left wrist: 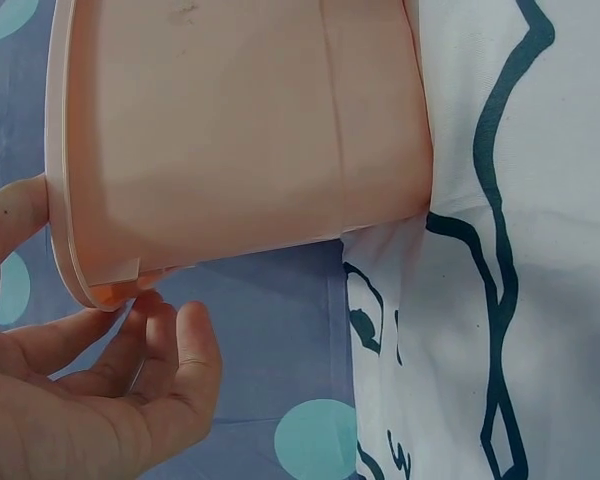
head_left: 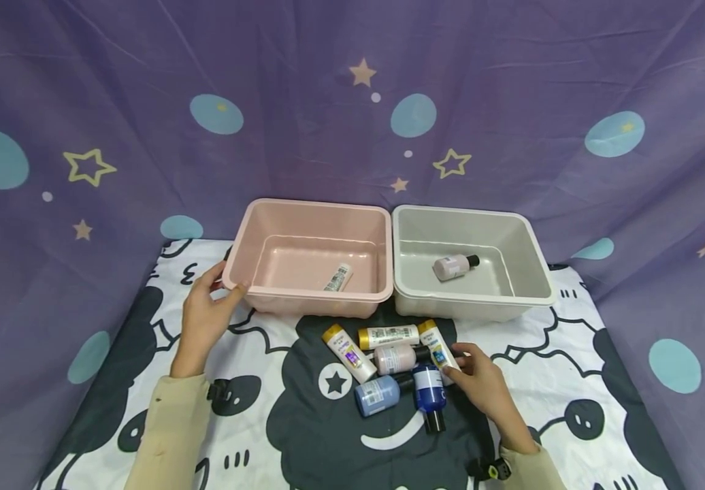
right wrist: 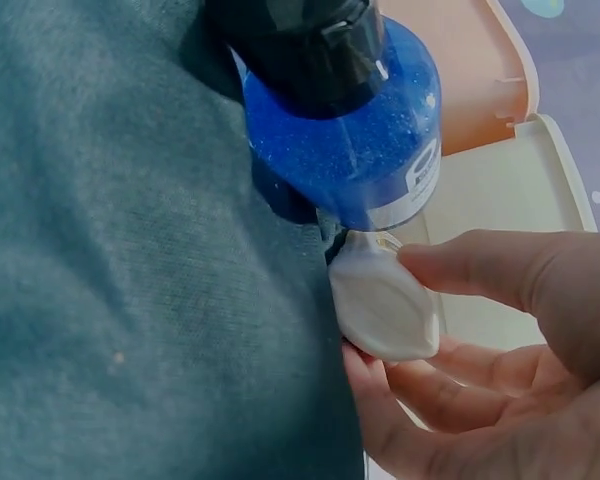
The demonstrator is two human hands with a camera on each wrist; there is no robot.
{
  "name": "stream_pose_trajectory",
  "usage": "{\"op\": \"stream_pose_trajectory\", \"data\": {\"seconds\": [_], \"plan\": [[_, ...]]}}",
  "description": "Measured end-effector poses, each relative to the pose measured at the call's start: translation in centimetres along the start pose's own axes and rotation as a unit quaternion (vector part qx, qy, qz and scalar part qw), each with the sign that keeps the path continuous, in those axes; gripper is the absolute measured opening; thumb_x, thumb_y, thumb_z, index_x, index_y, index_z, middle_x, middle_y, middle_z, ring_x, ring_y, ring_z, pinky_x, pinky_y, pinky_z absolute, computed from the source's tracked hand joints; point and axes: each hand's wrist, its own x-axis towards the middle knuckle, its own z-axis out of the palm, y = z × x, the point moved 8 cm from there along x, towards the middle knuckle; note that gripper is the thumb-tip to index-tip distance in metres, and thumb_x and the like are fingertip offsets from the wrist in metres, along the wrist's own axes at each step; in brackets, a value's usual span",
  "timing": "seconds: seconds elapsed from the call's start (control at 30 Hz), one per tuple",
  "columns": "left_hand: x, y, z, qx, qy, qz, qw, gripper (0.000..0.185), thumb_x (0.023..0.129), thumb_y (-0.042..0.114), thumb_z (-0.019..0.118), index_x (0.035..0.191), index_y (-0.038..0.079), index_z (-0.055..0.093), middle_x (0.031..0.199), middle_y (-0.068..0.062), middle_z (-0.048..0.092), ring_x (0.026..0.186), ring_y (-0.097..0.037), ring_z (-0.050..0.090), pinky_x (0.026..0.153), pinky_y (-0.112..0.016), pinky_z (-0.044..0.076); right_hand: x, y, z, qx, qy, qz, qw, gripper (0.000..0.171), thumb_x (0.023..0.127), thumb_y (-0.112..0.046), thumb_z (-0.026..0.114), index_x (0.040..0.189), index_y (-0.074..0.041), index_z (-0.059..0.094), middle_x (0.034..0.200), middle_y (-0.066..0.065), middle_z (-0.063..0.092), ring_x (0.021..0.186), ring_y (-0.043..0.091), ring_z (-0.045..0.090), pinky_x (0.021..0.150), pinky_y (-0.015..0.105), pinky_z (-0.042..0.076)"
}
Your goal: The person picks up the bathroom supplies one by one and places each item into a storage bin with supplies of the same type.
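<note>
From the head view, your left hand [head_left: 205, 316] steadies the pink bin's [head_left: 309, 296] near-left corner, and your right hand [head_left: 481, 384] picks a white bottle [head_left: 439, 348] from the cluster mid-cloth.

Left wrist: fingers [left wrist: 185, 350] loosely curled under the rim.

Right wrist: thumb and fingers pinch the bottle's flat white base beside the blue bottle [right wrist: 350, 140]; lifting clear seems next.

A purple backdrop cloth [head_left: 303, 88], printed with yellow stars and teal dots, is hung behind and draped down both sides. The tabletop [head_left: 573, 381] is covered by a white cloth with black cartoon shapes. Even, soft light is seen throughout.
</note>
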Motion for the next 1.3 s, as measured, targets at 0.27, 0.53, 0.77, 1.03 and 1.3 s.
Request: {"op": "stream_pose_trajectory", "data": {"seconds": [0.27,0.53,0.77,1.03,1.3], "plan": [[0.0,-0.1,0.0,-0.001,0.001,-0.004,1.0,0.07,0.096,0.041,0.066,0.15,0.003,0.043,0.143,-0.017,0.049,0.125,-0.03,0.049,0.097,-0.047,0.049,-0.5,0.3,-1.8,0.019,0.045,0.033,0.998,0.04,0.089,-0.014,0.077,0.123,-0.002,0.062,0.105,0.02,0.071,0.091,0.032,0.07,0.072,0.032,0.054],[0.0,-0.3,-0.1,0.005,0.005,-0.01,0.9999,0.067,0.096,0.033,0.068,0.151,0.003,0.043,0.144,-0.016,0.05,0.124,-0.03,0.049,0.093,-0.041,0.049,-1.1,-0.4,-3.8,0.023,0.08,0.035,0.996,0.039,0.091,-0.018,0.076,0.123,-0.003,0.063,0.105,0.019,0.071,0.091,0.028,0.069,0.067,0.024,0.051],[0.0,-0.5,0.0,0.001,0.007,-0.011,0.9999,0.067,0.096,0.034,0.069,0.15,0.005,0.044,0.144,-0.014,0.051,0.124,-0.029,0.049,0.087,-0.03,0.047,-1.8,-1.7,-5.7,0.037,0.125,0.022,0.991,0.033,0.09,-0.016,0.077,0.12,-0.005,0.065,0.097,0.015,0.07,0.079,0.016,0.064,0.06,0.023,0.048],[-0.2,-0.5,0.0,-0.009,0.004,-0.016,0.9998,0.072,0.095,0.044,0.067,0.151,0.005,0.043,0.144,-0.014,0.05,0.125,-0.029,0.048,0.091,-0.037,0.048,-2.0,-4.9,-6.7,0.155,0.1,-0.016,0.983,0.031,0.093,-0.009,0.073,0.121,0.001,0.063,0.105,0.019,0.07,0.083,0.009,0.067,0.068,0.022,0.056],[-0.1,-0.4,0.1,-0.014,0.004,-0.018,0.9997,0.07,0.096,0.04,0.067,0.151,0.005,0.043,0.144,-0.014,0.05,0.125,-0.028,0.048,0.093,-0.039,0.048,0.5,-11.0,-7.9,0.22,0.056,-0.104,0.968,0.032,0.094,-0.01,0.071,0.122,0.004,0.062,0.099,0.006,0.071,0.086,0.015,0.068,0.073,0.026,0.058]]}}
